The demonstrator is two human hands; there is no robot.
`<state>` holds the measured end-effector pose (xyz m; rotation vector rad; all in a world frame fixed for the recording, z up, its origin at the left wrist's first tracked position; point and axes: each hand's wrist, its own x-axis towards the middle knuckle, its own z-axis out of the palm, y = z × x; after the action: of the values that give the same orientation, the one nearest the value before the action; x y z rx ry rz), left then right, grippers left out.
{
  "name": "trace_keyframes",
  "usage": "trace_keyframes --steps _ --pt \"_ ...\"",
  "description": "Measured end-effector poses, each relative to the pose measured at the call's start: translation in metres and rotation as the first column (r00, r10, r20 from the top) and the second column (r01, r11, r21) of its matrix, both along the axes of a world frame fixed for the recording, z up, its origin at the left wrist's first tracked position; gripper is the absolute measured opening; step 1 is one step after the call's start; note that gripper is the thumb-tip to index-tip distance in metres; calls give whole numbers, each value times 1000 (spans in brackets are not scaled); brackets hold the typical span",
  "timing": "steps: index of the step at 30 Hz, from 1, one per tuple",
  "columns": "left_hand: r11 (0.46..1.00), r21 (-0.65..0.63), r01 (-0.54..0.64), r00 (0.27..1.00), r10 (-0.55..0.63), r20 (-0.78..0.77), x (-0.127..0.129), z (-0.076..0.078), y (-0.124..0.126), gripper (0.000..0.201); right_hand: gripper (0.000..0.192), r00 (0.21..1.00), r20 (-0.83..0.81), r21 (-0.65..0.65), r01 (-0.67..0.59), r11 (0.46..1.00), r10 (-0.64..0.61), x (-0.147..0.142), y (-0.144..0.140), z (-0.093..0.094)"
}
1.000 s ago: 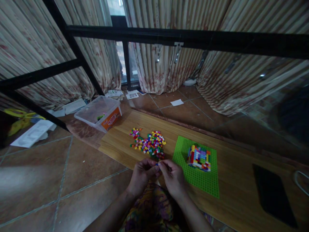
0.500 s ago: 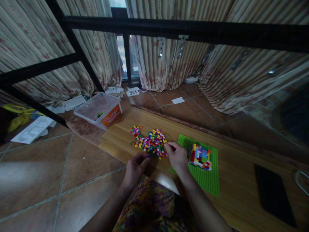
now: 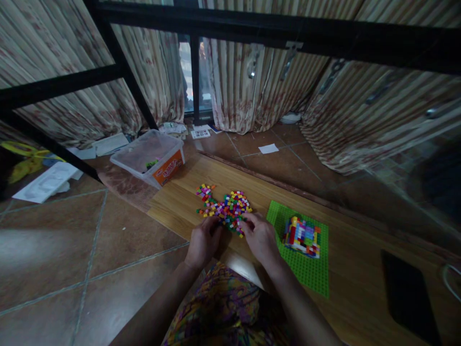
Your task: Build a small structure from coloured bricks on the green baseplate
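A pile of small coloured bricks lies on a wooden board on the floor. My left hand rests at the pile's near edge, fingers curled; what it holds is hidden. My right hand touches the pile's right near edge with its fingertips among the bricks. To the right lies a green baseplate with a multicoloured brick block built on it, just beside my right hand.
A clear plastic tub with an orange label stands at the board's far left corner. A dark flat object lies on the board at right. Black metal bars cross overhead. Curtains and papers line the back. Tiled floor spreads left.
My hands were together near my lap a second ago. They have moved forward and apart to the near edge of the brick pile, the right hand reaching in among the bricks.
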<state>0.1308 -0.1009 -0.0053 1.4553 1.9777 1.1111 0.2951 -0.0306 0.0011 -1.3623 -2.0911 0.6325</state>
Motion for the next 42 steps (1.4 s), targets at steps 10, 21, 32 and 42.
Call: trace_keyframes --steps 10,21,32,42 --pt "998 40 -45 997 42 71 1 5 -8 19 12 993 115 -57 -7 998 14 -9 -2 -6" --pt "999 13 49 864 -48 501 27 20 -10 33 34 708 -640 -539 -137 831 -298 -8 -20 19" --pt "986 -52 159 690 -73 720 42 38 -15 27 28 718 -628 -583 -179 793 -300 1 -41 34" --pt "959 -123 256 607 -61 792 51 28 -38 31 29 577 -650 -727 -281 626 -495 11 -67 17"
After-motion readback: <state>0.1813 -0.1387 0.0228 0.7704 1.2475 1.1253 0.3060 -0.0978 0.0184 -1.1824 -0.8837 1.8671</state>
